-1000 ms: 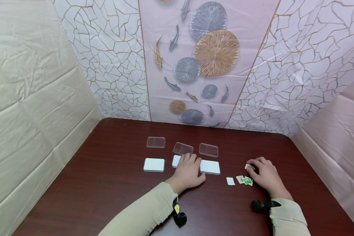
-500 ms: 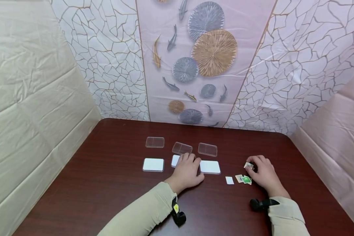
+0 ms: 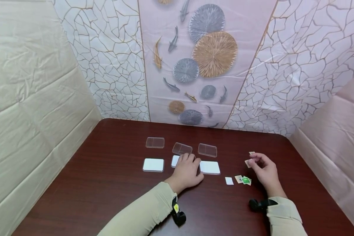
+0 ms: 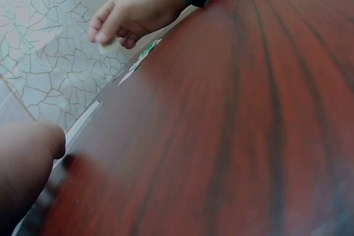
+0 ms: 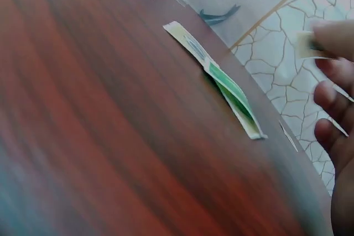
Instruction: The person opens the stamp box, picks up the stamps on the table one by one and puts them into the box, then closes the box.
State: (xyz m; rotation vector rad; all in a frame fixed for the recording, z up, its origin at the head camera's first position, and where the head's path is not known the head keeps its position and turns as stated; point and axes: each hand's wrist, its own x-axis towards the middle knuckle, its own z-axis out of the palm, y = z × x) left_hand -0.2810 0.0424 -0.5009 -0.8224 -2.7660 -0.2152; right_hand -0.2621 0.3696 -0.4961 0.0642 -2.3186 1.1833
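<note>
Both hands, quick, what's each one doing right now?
Left hand: open, fingers relaxed over the partly hidden middle white card.
Right hand: pinching a small stamp-like paper with its thumb.

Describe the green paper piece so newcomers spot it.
On the reddish-brown table, find the right hand. In the head view, just left of it and slightly lower, small paper pieces overlap. There, the green paper piece alone shows green, unlike the nearby cream piece and white slip.
</note>
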